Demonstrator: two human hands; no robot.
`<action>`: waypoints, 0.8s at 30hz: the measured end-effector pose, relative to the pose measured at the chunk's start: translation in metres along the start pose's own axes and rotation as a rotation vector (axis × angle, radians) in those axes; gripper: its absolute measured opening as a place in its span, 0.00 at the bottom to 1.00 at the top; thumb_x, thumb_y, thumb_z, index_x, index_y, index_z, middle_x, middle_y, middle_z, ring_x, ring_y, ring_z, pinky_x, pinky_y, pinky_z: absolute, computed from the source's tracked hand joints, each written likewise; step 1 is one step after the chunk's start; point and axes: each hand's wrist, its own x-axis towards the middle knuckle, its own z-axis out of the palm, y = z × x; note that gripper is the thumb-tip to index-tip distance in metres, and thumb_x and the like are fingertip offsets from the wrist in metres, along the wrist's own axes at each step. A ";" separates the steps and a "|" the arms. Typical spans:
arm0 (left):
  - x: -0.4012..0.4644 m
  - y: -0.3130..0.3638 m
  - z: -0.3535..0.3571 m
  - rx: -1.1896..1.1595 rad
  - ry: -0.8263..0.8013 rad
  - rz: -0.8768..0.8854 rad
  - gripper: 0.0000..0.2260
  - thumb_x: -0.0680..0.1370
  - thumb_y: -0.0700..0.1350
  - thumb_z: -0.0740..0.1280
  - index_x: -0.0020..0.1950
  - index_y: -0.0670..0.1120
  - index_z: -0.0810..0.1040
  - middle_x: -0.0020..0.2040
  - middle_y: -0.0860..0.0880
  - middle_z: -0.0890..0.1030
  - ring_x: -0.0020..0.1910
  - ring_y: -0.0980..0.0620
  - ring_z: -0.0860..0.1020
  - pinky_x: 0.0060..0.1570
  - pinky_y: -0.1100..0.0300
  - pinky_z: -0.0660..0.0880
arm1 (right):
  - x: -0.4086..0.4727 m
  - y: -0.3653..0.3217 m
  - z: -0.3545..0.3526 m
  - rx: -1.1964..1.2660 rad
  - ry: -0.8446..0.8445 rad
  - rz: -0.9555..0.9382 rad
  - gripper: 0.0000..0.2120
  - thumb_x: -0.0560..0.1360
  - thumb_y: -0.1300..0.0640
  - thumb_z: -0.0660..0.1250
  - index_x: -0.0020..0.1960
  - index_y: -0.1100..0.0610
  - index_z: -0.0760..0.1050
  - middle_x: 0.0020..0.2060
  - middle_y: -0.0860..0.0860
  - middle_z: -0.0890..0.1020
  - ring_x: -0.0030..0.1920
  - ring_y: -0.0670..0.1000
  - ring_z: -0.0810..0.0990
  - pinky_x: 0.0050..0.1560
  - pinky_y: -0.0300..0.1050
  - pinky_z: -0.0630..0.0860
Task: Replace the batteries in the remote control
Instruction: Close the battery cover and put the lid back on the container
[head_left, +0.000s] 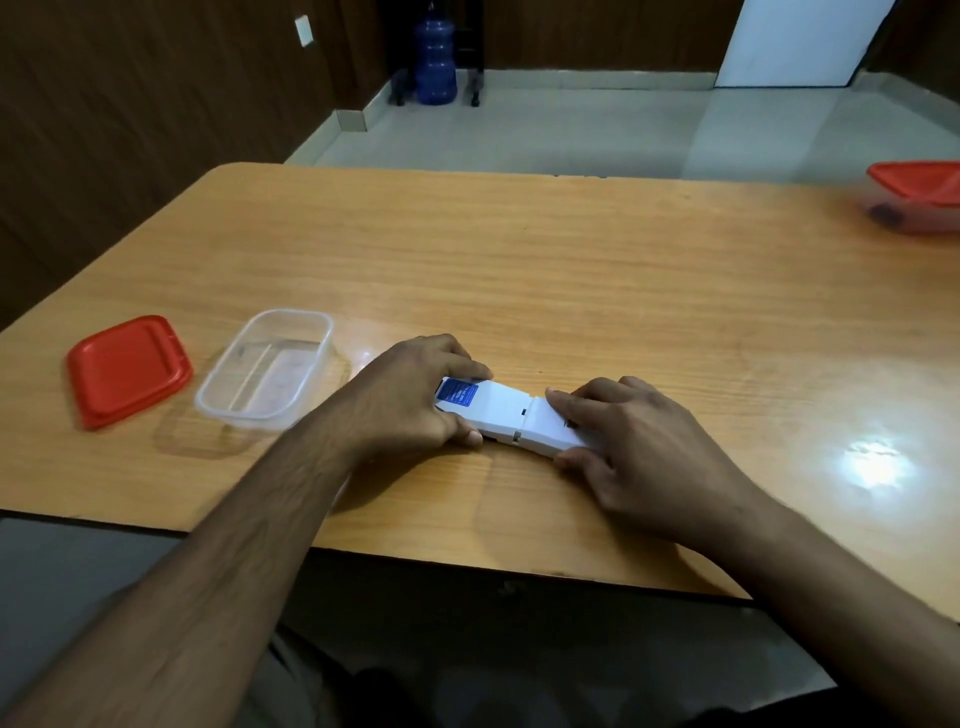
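The remote (511, 415) is being held face down on the table (571, 270), gripped by the left hand (405, 400) and right hand (634, 441). The cover (553, 423) might be jammed if pushed crooked.

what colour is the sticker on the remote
Blue, on the white remote by the left hand; head view.

Both forearms are bare, with no sleeves, watch or rings showing. The left hand (410, 395) and right hand (639, 447) wear no gloves. Fingernails are short. Dark trousers (415, 686) cover the lap.
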 end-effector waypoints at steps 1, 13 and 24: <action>0.001 -0.001 0.001 -0.018 0.009 -0.004 0.29 0.66 0.49 0.79 0.66 0.52 0.78 0.57 0.57 0.76 0.57 0.57 0.73 0.54 0.61 0.71 | 0.000 -0.001 0.001 0.006 0.009 0.000 0.26 0.75 0.47 0.66 0.72 0.50 0.70 0.58 0.48 0.80 0.52 0.52 0.74 0.50 0.42 0.69; 0.009 0.027 0.011 -1.506 0.384 -0.076 0.16 0.76 0.52 0.68 0.58 0.43 0.78 0.46 0.42 0.78 0.51 0.41 0.81 0.54 0.46 0.76 | 0.000 -0.017 -0.005 0.388 0.286 0.058 0.25 0.71 0.51 0.75 0.67 0.52 0.77 0.53 0.47 0.83 0.51 0.47 0.81 0.52 0.47 0.77; 0.019 0.047 0.009 -1.894 0.586 -0.251 0.17 0.78 0.54 0.57 0.44 0.41 0.75 0.33 0.40 0.78 0.39 0.36 0.83 0.43 0.47 0.80 | -0.008 -0.034 -0.002 0.457 0.260 -0.149 0.26 0.73 0.53 0.74 0.69 0.53 0.75 0.66 0.51 0.79 0.66 0.47 0.77 0.62 0.40 0.74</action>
